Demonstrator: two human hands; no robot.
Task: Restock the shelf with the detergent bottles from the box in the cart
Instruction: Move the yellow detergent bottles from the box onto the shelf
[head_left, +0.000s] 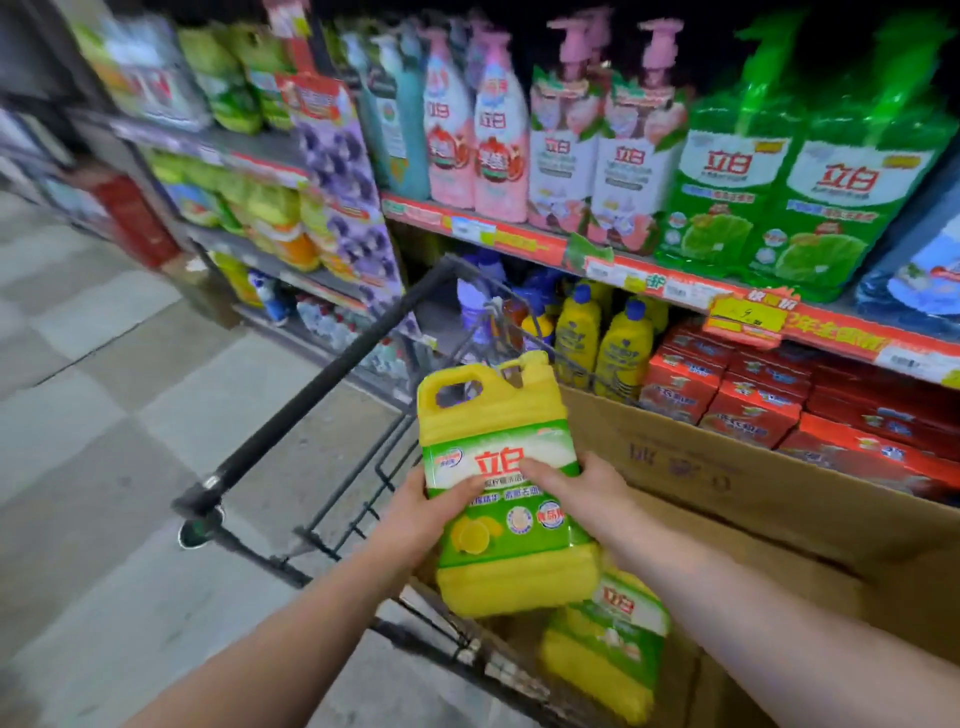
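Dim aisle, dark top corners, motion-blurred shelves (597, 254), wide-angle bending at edges.

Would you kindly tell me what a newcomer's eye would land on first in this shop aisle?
First, the bright yellow jug, held upright in the middle of the view by the left hand and right hand, above the cart. Next, a second yellow jug in the cardboard box just below it, and the big green bottles on the upper shelf at right.
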